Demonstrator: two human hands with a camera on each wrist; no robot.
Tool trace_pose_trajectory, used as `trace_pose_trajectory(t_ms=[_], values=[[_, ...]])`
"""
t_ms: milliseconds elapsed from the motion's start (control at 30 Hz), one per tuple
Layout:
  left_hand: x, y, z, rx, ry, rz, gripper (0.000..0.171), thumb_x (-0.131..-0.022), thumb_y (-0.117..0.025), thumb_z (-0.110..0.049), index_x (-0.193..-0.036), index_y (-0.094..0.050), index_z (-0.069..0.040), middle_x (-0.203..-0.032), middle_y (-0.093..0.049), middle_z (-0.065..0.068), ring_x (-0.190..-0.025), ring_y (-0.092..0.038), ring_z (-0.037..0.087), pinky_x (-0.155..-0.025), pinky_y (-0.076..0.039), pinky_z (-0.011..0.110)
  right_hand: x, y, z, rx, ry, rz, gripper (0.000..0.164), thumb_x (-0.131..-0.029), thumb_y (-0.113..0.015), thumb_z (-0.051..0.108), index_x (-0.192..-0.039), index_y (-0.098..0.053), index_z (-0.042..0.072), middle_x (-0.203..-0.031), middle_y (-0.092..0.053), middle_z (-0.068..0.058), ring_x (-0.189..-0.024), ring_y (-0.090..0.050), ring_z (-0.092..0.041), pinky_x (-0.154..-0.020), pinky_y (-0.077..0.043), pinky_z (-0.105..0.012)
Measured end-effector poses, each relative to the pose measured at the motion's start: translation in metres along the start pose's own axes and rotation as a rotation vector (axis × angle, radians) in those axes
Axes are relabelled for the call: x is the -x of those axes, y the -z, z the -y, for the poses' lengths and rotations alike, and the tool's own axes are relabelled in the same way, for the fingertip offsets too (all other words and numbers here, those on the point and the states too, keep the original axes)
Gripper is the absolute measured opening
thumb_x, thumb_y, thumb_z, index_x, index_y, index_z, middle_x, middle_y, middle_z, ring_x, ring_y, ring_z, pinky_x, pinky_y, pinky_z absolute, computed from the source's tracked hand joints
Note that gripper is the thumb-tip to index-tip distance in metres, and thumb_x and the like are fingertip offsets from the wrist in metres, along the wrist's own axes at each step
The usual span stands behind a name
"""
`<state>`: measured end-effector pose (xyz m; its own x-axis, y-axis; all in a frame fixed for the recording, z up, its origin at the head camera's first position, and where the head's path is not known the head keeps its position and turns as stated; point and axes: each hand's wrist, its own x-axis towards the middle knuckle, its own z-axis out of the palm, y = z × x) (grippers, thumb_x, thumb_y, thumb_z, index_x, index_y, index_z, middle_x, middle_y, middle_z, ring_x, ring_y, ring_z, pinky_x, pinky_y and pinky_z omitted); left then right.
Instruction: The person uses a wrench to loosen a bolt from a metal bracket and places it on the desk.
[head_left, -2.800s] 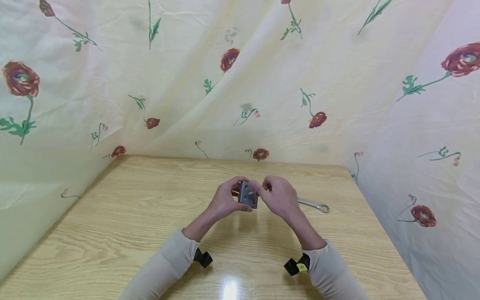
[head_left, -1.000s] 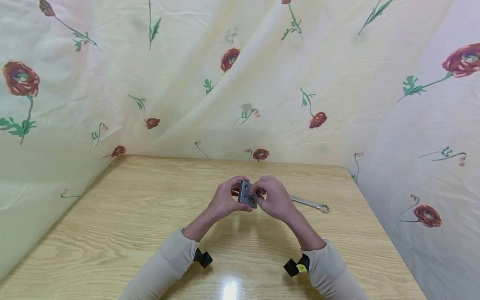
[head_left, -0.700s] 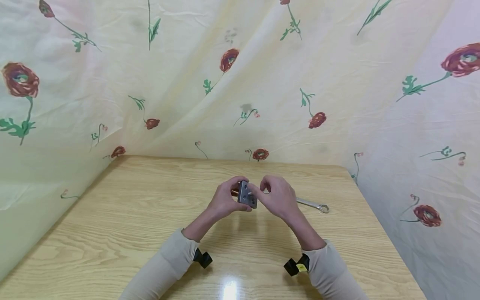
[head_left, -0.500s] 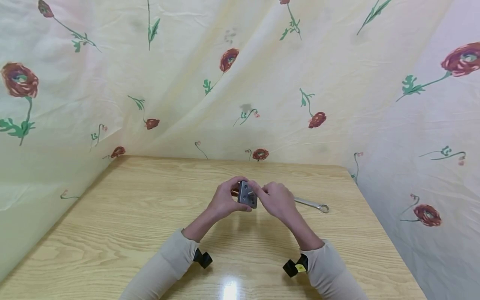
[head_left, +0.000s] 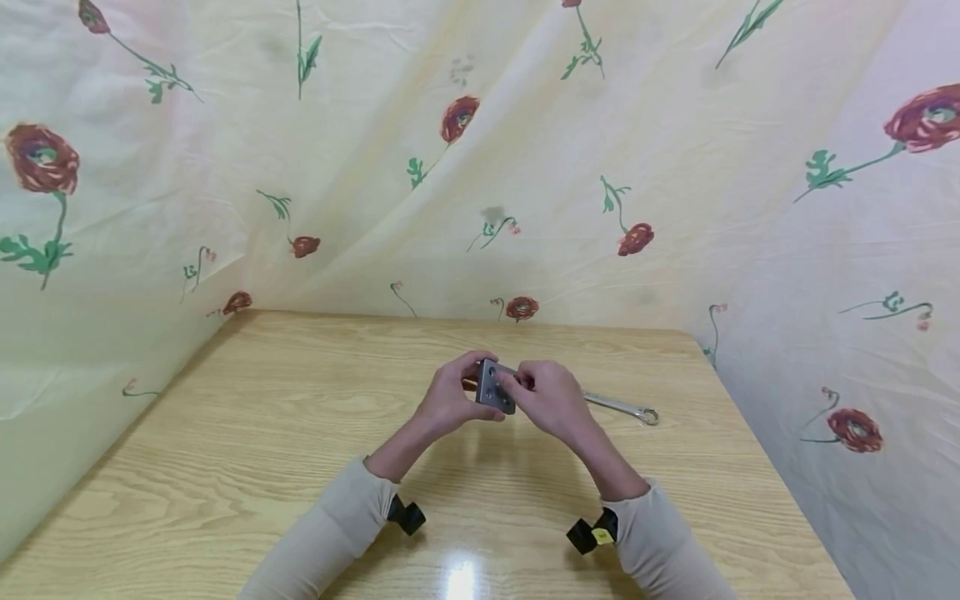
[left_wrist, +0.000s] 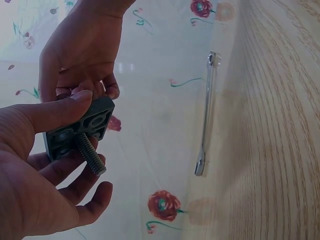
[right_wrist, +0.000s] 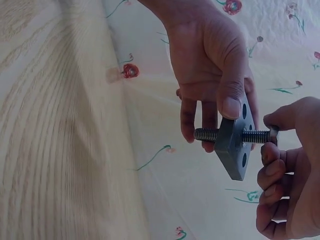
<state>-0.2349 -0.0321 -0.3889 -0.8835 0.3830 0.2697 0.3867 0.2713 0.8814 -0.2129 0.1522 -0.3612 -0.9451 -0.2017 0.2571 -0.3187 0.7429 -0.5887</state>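
Note:
My left hand (head_left: 450,397) grips a small grey block with several holes (right_wrist: 231,149) by its edges, thumb on one edge. A threaded bolt (right_wrist: 256,136) passes through the block's middle. Its threaded end (left_wrist: 92,156) sticks out on the left palm's side, near the curled fingers. On the other side, the thumb and index finger of my right hand (head_left: 557,402) pinch the bolt's head (right_wrist: 273,134). A length of thread shows between head and block. In the head view the right thumb covers the bolt. Both hands hold the work above the table.
A silver combination wrench (head_left: 621,407) lies on the wood-grain table (head_left: 300,467) just right of my right hand, its ring end pointing right. Flower-printed cloth (head_left: 360,183) hangs behind the table and along both sides.
My right thumb and fingers shift back and forth at the bolt head; the thumb now lies farther left and lower over the block. My left hand, the block and the wrench stay put.

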Motion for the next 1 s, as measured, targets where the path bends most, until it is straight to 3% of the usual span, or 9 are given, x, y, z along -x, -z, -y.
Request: trace_pose_trajectory(t_ms=[167,500,767,900,1000], values=[[-0.0003,-0.0002,-0.0009,0.007,0.007,0.006,0.07,-0.069,-0.09,-0.005,-0.131,-0.059,-0.01,-0.117,-0.073,0.016,-0.096,-0.065,0.023,-0.09,-0.054,0.053,0.0004,0.0022,-0.0015,0.021,0.039,-0.035,0.024,-0.09,-0.07,0.029,-0.078,-0.062,0.01,-0.066,-0.05,0.0,-0.063,-0.042,-0.016,-0.058,-0.033,-0.027],[0.0003,0.0001,-0.0019,0.009,0.006,0.007,0.07,-0.068,-0.09,-0.005,-0.13,-0.059,-0.01,-0.115,-0.074,0.016,-0.094,-0.065,0.022,-0.089,-0.054,0.053,0.0008,0.0054,-0.0018,0.038,0.171,-0.11,0.011,-0.079,-0.076,0.016,-0.086,-0.072,0.009,-0.064,-0.049,-0.002,-0.068,-0.041,-0.014,-0.067,-0.031,-0.028],[0.0015,0.0011,-0.0026,-0.009,0.012,-0.003,0.071,-0.068,-0.091,-0.006,-0.131,-0.059,-0.011,-0.116,-0.074,0.015,-0.096,-0.065,0.022,-0.084,-0.052,0.032,0.001,0.0048,0.0006,-0.011,0.262,-0.147,0.021,-0.074,-0.07,-0.007,-0.086,-0.078,0.008,-0.063,-0.048,-0.003,-0.068,-0.039,-0.013,-0.068,-0.032,-0.027],[0.0015,0.0015,-0.0031,-0.004,0.017,-0.002,0.071,-0.068,-0.091,-0.005,-0.131,-0.059,-0.012,-0.117,-0.074,0.015,-0.096,-0.065,0.023,-0.085,-0.054,0.037,0.0008,0.0049,0.0004,-0.019,0.297,-0.15,0.03,-0.072,-0.068,-0.016,-0.083,-0.078,0.01,-0.065,-0.05,0.001,-0.071,-0.04,-0.012,-0.067,-0.033,-0.026],[0.0016,0.0015,-0.0033,-0.002,0.017,-0.001,0.072,-0.067,-0.09,-0.003,-0.131,-0.059,-0.011,-0.117,-0.073,0.016,-0.097,-0.065,0.024,-0.088,-0.055,0.046,0.0009,0.0052,-0.0013,-0.04,0.304,-0.132,0.033,-0.07,-0.065,-0.014,-0.091,-0.076,0.009,-0.07,-0.051,0.0,-0.074,-0.041,-0.015,-0.069,-0.034,-0.028]])
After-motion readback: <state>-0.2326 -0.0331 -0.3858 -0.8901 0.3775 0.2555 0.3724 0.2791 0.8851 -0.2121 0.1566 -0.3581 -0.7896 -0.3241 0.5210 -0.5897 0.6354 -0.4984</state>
